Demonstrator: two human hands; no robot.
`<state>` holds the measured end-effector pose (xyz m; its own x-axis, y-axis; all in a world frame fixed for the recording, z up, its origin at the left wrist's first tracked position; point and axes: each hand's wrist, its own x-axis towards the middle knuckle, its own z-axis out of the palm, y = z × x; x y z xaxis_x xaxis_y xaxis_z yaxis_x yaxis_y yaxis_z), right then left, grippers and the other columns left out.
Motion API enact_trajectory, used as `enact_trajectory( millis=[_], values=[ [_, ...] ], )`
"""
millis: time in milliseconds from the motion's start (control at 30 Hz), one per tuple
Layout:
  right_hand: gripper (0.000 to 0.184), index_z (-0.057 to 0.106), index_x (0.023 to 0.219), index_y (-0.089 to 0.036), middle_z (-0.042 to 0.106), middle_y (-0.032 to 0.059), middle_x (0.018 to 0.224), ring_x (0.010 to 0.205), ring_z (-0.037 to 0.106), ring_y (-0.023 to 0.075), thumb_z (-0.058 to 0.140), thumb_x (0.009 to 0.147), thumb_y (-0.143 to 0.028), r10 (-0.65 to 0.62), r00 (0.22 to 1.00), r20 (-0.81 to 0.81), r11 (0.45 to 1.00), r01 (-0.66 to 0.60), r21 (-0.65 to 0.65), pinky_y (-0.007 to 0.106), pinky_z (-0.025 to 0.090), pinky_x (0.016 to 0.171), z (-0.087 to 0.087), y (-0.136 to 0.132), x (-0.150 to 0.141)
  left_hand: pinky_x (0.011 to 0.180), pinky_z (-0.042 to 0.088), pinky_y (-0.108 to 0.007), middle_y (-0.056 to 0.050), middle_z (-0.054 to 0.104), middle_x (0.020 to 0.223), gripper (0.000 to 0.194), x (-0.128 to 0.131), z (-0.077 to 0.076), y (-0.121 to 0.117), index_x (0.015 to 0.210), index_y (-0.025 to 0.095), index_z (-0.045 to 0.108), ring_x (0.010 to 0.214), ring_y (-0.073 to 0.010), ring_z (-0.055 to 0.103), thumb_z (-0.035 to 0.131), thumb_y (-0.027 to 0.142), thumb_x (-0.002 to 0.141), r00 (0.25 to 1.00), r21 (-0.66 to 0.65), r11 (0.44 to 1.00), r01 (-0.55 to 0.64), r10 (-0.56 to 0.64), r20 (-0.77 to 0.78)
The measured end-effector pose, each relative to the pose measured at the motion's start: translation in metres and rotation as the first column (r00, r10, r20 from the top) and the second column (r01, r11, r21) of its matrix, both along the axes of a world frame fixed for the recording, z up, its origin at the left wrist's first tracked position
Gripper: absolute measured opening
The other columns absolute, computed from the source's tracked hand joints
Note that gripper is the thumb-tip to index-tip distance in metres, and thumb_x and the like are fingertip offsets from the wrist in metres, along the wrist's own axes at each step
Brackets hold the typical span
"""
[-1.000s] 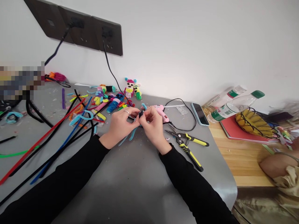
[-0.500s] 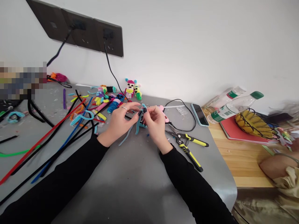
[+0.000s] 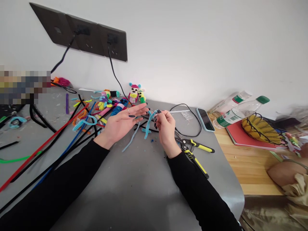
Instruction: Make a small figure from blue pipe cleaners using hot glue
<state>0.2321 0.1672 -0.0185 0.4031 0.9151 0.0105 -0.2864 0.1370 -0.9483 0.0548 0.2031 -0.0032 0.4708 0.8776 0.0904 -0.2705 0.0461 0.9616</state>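
Note:
Between the thumb and fingers of my right hand (image 3: 166, 130) is a twisted light-blue pipe cleaner (image 3: 149, 124), its ends hanging down. My left hand (image 3: 122, 123) is open beside it, palm turned up and fingers stretched toward the pipe cleaner; whether a fingertip touches it I cannot tell. Beneath the hands a pale blue pipe-cleaner piece (image 3: 131, 139) lies on the grey table. A short turquoise piece (image 3: 146, 130) rests just behind the hanging ends. To the right of my right hand, wire strippers (image 3: 192, 149) with black and yellow handles lie spread.
Loose pipe cleaners (image 3: 60, 128) in several colours cover the table's left side. Small pipe-cleaner dolls (image 3: 134, 93) stand by the wall. A phone (image 3: 205, 119) lies at the right edge, near plastic bottles (image 3: 231, 117) and a red folder (image 3: 247, 136). Another person's arm (image 3: 286, 173) is at far right.
My left hand has opened and drawn back from the light-blue pipe cleaner. My right hand has shifted slightly right, still pinching it.

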Motion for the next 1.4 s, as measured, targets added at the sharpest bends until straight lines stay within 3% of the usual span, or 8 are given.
enact_trajectory(
  millis=[267,467,533,667,833,933,1167,1400],
  values=[
    [0.031,0.045,0.07,-0.025,0.044,-0.0093,0.06,0.05,0.039,0.0078,0.072,0.072,-0.038,0.008,1.0,-0.009,1.0,-0.009,-0.015,0.023,0.036,0.048,-0.001,0.0,0.0,0.106,0.058,-0.05,-0.016,0.076,0.132,0.052,0.004,-0.004,0.001,0.131,0.018,0.076,0.133,-0.0353,0.066,0.061,0.034,0.084,0.999,-0.01,0.999,-0.05,0.05,0.015],
    [0.03,0.045,0.068,-0.025,0.042,-0.0087,0.061,0.052,0.038,0.0083,0.071,0.072,-0.039,0.012,1.0,0.001,1.0,-0.012,-0.02,0.024,0.035,0.049,0.002,-0.001,0.0,0.109,0.057,-0.053,-0.007,0.08,0.081,0.045,0.004,-0.013,-0.001,0.135,0.018,0.072,0.088,-0.0282,0.079,0.063,0.042,0.097,0.89,0.335,0.88,-0.336,0.413,-0.192],
    [0.031,0.044,0.067,-0.025,0.042,-0.0085,0.061,0.052,0.037,0.0083,0.071,0.072,-0.039,0.013,1.0,0.008,1.0,-0.013,-0.021,0.024,0.035,0.049,0.003,-0.001,0.0,0.105,0.06,-0.05,-0.008,0.082,0.093,0.05,0.003,-0.012,-0.002,0.142,0.022,0.066,0.086,-0.0253,0.079,0.064,0.04,0.096,0.851,0.416,0.828,-0.376,0.486,-0.199],
    [0.03,0.046,0.066,-0.025,0.043,-0.0082,0.06,0.051,0.038,0.0084,0.072,0.071,-0.038,0.012,1.0,-0.012,1.0,-0.013,-0.011,0.023,0.035,0.048,0.003,-0.002,0.0,0.105,0.06,-0.042,-0.013,0.076,0.129,0.085,0.004,-0.008,-0.005,0.165,0.025,0.035,0.123,-0.0272,0.072,0.072,0.039,0.089,0.863,0.506,0.788,-0.351,0.482,-0.153],
    [0.032,0.049,0.067,-0.024,0.05,-0.0069,0.061,0.052,0.043,0.0088,0.077,0.071,-0.039,0.049,0.995,-0.088,0.999,-0.049,0.0,0.022,0.037,0.048,0.003,-0.001,0.001,0.078,0.066,-0.035,-0.011,0.081,0.114,0.068,0.004,-0.01,-0.008,0.159,0.022,0.047,0.068,-0.016,0.073,0.064,0.036,0.094,0.854,0.431,0.837,-0.337,0.465,-0.235],
    [0.031,0.055,0.073,-0.023,0.059,-0.0047,0.066,0.056,0.054,0.0103,0.08,0.07,-0.041,0.121,0.981,-0.155,0.993,-0.12,0.016,0.023,0.043,0.051,0.004,-0.001,0.0,0.071,0.064,-0.028,-0.013,0.071,0.138,0.064,0.004,-0.015,-0.006,0.151,0.025,0.053,0.09,-0.019,0.075,0.07,0.042,0.091,0.881,0.429,0.856,-0.288,0.413,-0.233],
    [0.035,0.064,0.082,-0.022,0.069,-0.0008,0.077,0.061,0.06,0.0112,0.082,0.073,-0.051,0.258,0.959,-0.12,0.966,-0.255,0.043,0.023,0.046,0.053,0.005,-0.002,-0.002,0.07,0.062,-0.033,-0.01,0.079,0.091,0.054,0.01,-0.019,0.0,0.099,0.019,0.075,0.078,-0.0248,0.074,0.069,0.072,0.086,0.905,0.359,0.933,-0.015,0.165,-0.391],
    [0.045,0.06,0.084,-0.025,0.059,-0.0023,0.074,0.065,0.057,0.0123,0.078,0.077,-0.065,0.271,0.96,-0.077,0.962,-0.268,0.048,0.023,0.046,0.052,0.006,-0.001,0.0,0.063,0.059,-0.035,-0.008,0.074,0.079,0.043,0.0,-0.02,0.006,0.1,0.018,0.073,0.071,-0.0254,0.071,0.071,0.059,0.088,0.847,0.297,0.915,-0.274,0.376,-0.377]
  ],
)
